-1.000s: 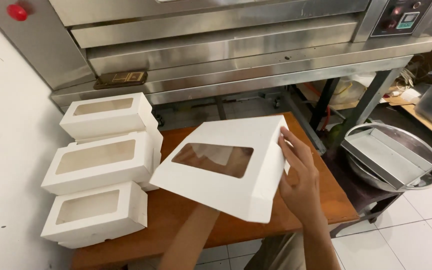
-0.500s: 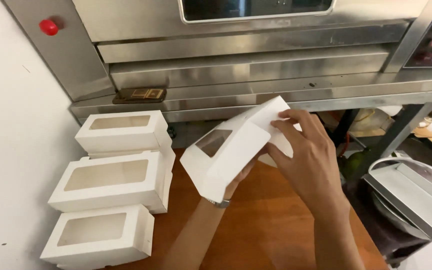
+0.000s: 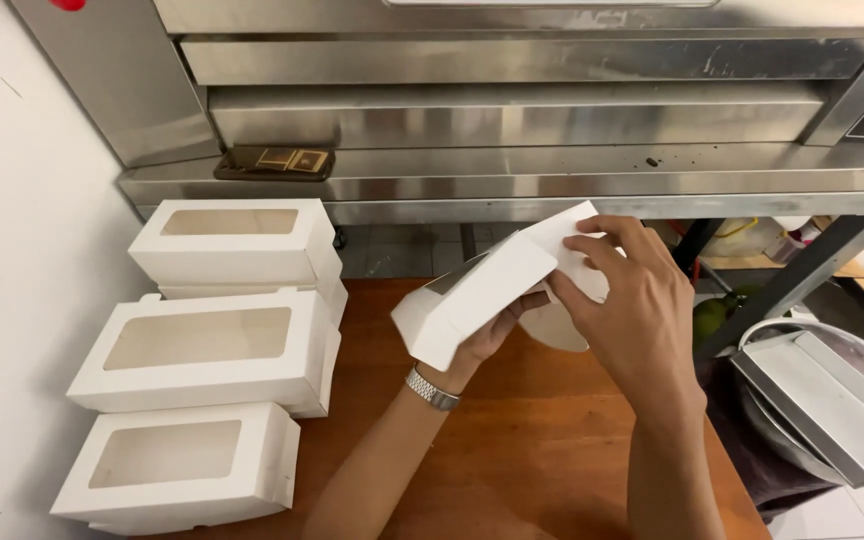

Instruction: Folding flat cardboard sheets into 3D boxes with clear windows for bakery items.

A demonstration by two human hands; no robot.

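Stainless steel oven fronts (image 3: pixel 512 100) fill the background above a reddish-brown wooden table (image 3: pixel 542 450), where a person works with both bare hands on a white cardboard window box (image 3: pixel 477 295) held in the air over the middle of the tabletop. Left hand (image 3: pixel 497 335), with a metal watch (image 3: pixel 432 390) at the wrist, cups the box from beneath, fingers curled up around its underside; right hand (image 3: pixel 632 295) comes in from the right and above, fingertips pinched closed on the box's upper right end flap (image 3: pixel 577 255). The box is tilted, its long axis running from lower left near the watch up to the right toward the pinching fingers, so the right hand sits at the raised end and the left under the lower half; the window panel faces away and up and is mostly out of sight. Three finished window boxes (image 3: pixel 217 340) of the same white card sit in a row along the left edge of the table beside the white wall (image 3: pixel 22 300), well apart from the hands, with more stacked beneath them. To the lower right, off the table, a round metal bowl (image 3: pixel 832 480) holds rectangular baking tins (image 3: pixel 822 400)
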